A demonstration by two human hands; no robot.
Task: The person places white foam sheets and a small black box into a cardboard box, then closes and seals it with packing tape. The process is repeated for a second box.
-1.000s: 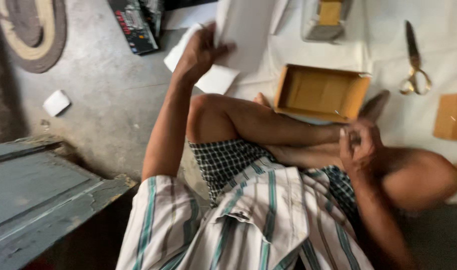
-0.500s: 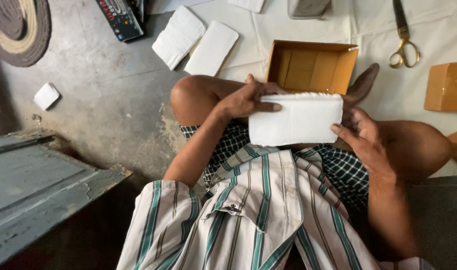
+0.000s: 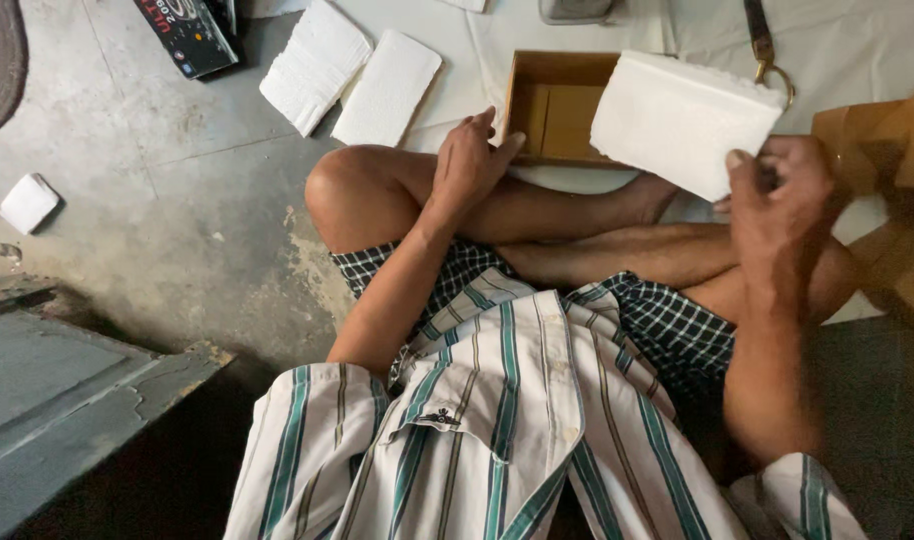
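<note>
— Right hand (image 3: 782, 205) pinches a thick white paper stack (image 3: 682, 120) above the open brown cardboard box (image 3: 557, 110); left hand (image 3: 469, 160) rests loosely open on the box's near wall, holding nothing.

— Handling?

— I'd judge it best to brace the box and keep the stack level. Paper looks soft and rough-edged; box stiff, rectangular. Two similar stacks (image 3: 352, 75) lie on the floor.

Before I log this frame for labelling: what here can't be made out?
Head view only:
- Open cardboard box: its right part is hidden behind the white paper stack held by the right hand.
- Scissors: blades cut off by the top edge.
- Left hand: its fingertips at the box's rim are hard to tell.
- Brown cardboard: cut off at the right edge.
</note>
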